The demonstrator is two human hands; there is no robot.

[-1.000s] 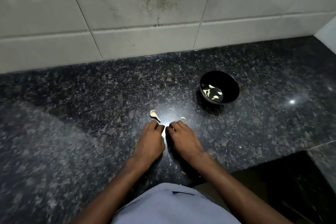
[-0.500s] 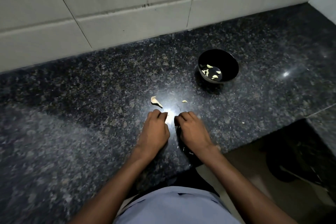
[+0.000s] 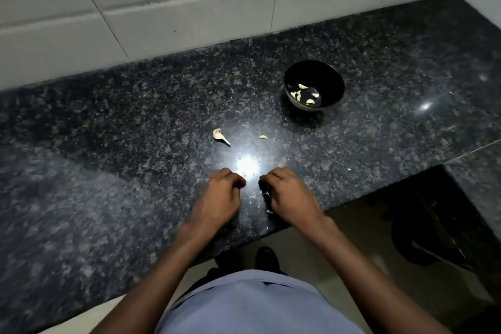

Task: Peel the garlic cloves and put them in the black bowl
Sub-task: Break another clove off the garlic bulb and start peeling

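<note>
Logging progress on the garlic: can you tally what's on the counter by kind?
Black bowl: 1
Peeled cloves in the bowl: about 6, small and hard to separate
Garlic pieces loose on the counter: 2
Total: about 9

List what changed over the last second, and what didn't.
The left hand and right hand drew apart, fingers curled; earlier their fingertips nearly met. Whether either holds a clove is hidden. Unchanged: the black bowl with peeled cloves, and the garlic piece and scrap on the counter.
</note>
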